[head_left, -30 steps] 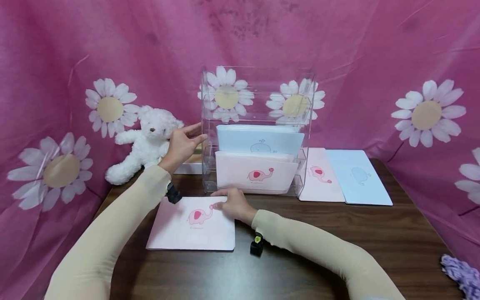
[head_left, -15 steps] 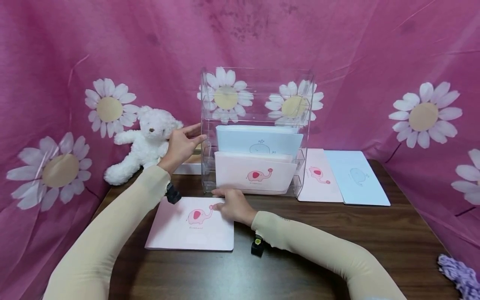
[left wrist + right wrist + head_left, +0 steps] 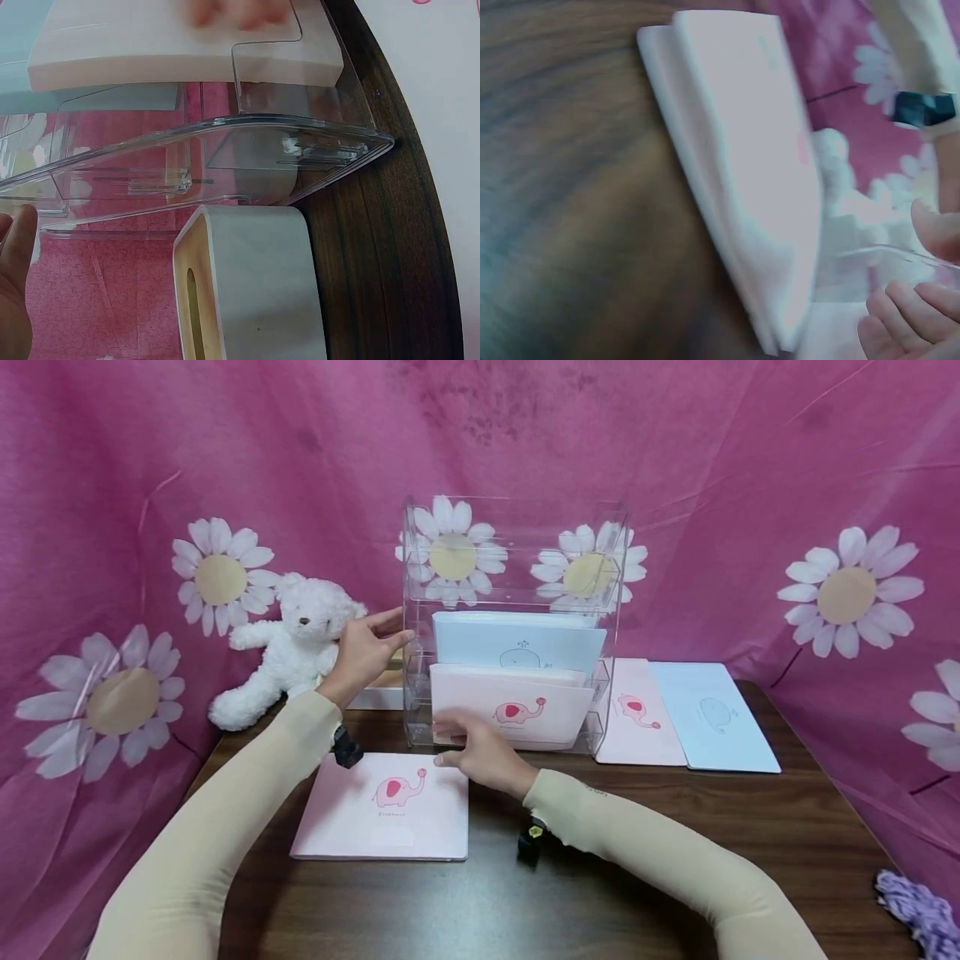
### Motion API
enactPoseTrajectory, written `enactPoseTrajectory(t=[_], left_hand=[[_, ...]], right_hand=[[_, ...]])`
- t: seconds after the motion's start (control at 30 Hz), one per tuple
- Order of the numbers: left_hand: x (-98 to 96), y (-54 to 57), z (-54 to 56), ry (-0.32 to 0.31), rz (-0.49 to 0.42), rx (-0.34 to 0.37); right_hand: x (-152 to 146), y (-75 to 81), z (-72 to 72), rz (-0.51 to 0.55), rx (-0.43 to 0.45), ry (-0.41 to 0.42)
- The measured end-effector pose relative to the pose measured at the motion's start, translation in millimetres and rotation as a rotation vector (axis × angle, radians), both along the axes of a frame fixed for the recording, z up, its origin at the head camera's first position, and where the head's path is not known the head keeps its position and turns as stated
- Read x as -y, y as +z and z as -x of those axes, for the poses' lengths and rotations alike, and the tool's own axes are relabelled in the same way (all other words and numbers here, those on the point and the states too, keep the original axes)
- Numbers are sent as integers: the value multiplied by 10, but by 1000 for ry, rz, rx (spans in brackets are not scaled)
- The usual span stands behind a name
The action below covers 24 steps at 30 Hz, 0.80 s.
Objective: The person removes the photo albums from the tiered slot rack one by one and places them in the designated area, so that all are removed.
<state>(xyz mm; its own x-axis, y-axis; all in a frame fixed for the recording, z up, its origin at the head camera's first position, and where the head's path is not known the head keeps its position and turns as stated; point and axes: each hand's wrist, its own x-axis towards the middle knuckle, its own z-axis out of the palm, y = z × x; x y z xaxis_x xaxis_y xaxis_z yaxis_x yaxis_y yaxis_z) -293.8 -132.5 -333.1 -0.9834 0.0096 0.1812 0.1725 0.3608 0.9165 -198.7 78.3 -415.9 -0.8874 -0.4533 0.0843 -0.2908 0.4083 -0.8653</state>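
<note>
A clear plastic file rack stands at the back of the table. My left hand is at its left side wall, thumb in front and fingers behind, pinching the edge. In the rack's lowest slot sits a pink notebook with an elephant; a blue notebook with a whale sits in the slot above. My right hand, loosely bent and blurred at the fingertips, overlaps the lower left of the racked pink notebook. Another pink elephant notebook lies flat on the table, its upper right corner beside my right thumb.
Right of the rack lie a pink notebook and a blue notebook. A white teddy bear and a white box with a wooden top are on the left. A purple knitted thing is at the right edge.
My right hand has come off the corner of the flat pink notebook and moved up and right to the rack's front. My left hand has stayed on the rack's side.
</note>
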Motion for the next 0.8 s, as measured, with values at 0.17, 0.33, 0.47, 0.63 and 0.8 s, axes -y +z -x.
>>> enactPoseTrajectory(t=[0.17,0.33,0.47,0.63,0.8], left_hand=[[4,5,5,1,-5,-8],[-8,12,14,2,-13,-14],[-6,15,16,3,-10,-4],[-6,19,14,6,-12,4],[-9,22,1,8,-10,19]], right_hand=[[-106,284,23,109,17,3],[-267,567,46,180,-86,21],[-411,791,97,214,-132,31],[-598,1091,171,246,-178,20],[-816,1342,263,281,-236,-35]])
